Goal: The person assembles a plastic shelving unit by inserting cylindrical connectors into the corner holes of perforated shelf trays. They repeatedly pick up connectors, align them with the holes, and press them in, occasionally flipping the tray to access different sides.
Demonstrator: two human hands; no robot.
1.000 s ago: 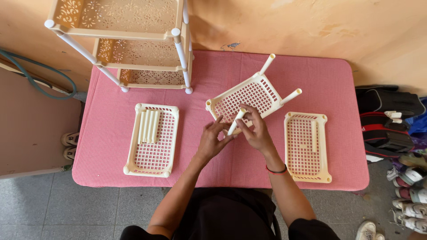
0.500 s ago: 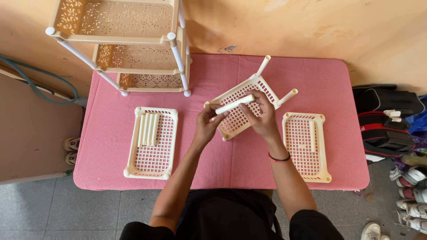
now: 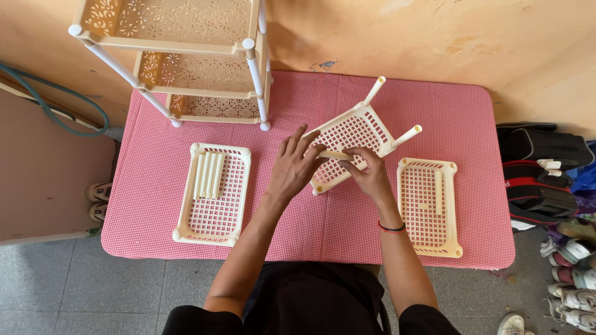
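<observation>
Covering tray (image 3: 357, 139) corner: left hand (image 3: 294, 167), right hand (image 3: 371, 174); tube (image 3: 335, 155) half-hidden.

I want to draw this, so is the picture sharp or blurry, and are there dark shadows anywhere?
The head view is sharp and evenly lit by soft daylight: the left hand, right hand and the basket tray they hold show crisp edges. Shadows are faint, just under the hands and the assembled rack. No glare on the pink checked table. The rack's poles splay outward, a wide-lens effect.
</observation>
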